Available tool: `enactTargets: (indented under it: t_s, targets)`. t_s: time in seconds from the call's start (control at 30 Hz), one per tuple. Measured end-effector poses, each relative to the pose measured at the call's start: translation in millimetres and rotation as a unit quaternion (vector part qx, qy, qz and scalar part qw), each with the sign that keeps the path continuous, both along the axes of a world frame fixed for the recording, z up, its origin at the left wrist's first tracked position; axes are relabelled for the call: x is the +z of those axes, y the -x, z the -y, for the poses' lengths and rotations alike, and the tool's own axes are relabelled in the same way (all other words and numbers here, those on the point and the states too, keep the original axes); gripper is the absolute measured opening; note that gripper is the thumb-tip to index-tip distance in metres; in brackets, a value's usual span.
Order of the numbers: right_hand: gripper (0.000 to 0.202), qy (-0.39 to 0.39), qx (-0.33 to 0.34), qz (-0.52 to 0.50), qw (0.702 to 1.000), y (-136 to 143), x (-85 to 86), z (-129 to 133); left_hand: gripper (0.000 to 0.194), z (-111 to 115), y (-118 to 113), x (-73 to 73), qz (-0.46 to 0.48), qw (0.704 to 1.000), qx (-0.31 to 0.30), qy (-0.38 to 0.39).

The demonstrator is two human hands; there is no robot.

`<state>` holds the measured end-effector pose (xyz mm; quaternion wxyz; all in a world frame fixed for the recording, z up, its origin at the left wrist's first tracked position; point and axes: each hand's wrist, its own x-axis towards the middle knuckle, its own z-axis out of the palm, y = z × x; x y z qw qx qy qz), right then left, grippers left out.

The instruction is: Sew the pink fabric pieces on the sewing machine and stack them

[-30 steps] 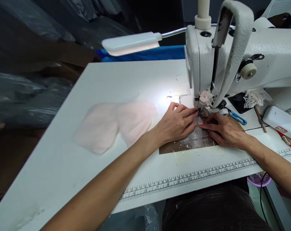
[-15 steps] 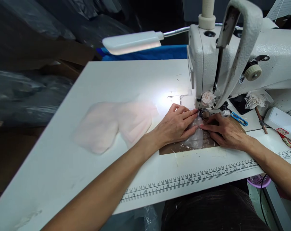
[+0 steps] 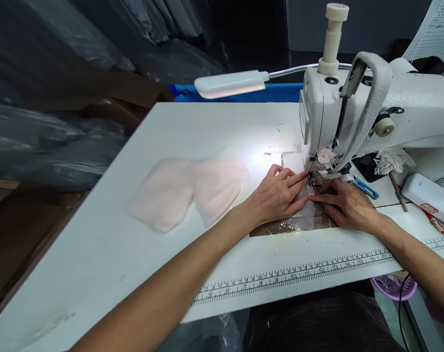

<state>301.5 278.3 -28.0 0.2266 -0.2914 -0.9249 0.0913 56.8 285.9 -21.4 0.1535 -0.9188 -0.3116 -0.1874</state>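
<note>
Under the presser foot (image 3: 311,179) of a white sewing machine (image 3: 423,110) lies a narrow piece of sheer white fabric (image 3: 305,215). My left hand (image 3: 278,193) rests flat on its left side, fingers stretched toward the needle area and slightly apart. On the other side, my right hand (image 3: 346,204) has its fingers bent, with thumb and forefinger closed on the fabric's right edge. The fabric under the left fingers is hidden. A brown plate (image 3: 266,229) is beneath both hands.
Pale pink fabric pieces (image 3: 178,190) lie left on the white table (image 3: 108,254). A lamp (image 3: 231,84) hangs behind. Right of the machine foot are blue thread snips (image 3: 366,187), a white box-shaped device (image 3: 429,198) and red-handled scissors (image 3: 442,227). A printed ruler (image 3: 295,277) runs along the front edge.
The head view has shifted, so the machine sits lower in the picture. Both hands stay beside the presser foot in nearly the same pose, and the sheer fabric has hardly moved.
</note>
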Motion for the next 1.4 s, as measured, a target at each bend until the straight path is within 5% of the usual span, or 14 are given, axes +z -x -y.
enactTargets:
  t_s: [0.13,0.33,0.57,1.4]
  targets:
    - [0.035,-0.002,0.013,-0.007,1.0,-1.2,1.1,-1.4,0.033,2.1,-2.3,-0.7,0.019,1.0,0.005,-0.021]
    - [0.035,-0.001,0.024,-0.001,1.0,-2.7,0.6,-4.5,0.019,1.6,-4.8,-5.0,0.077,0.991,-0.095,-0.045]
    - [0.036,-0.017,0.024,0.013,0.999,-2.7,0.7,-3.6,0.023,4.3,0.5,1.0,0.075,0.991,-0.109,0.008]
    - [0.037,0.006,-0.028,0.051,0.998,2.8,3.4,1.6,0.035,0.4,-0.8,0.2,0.01,1.0,-0.006,0.0]
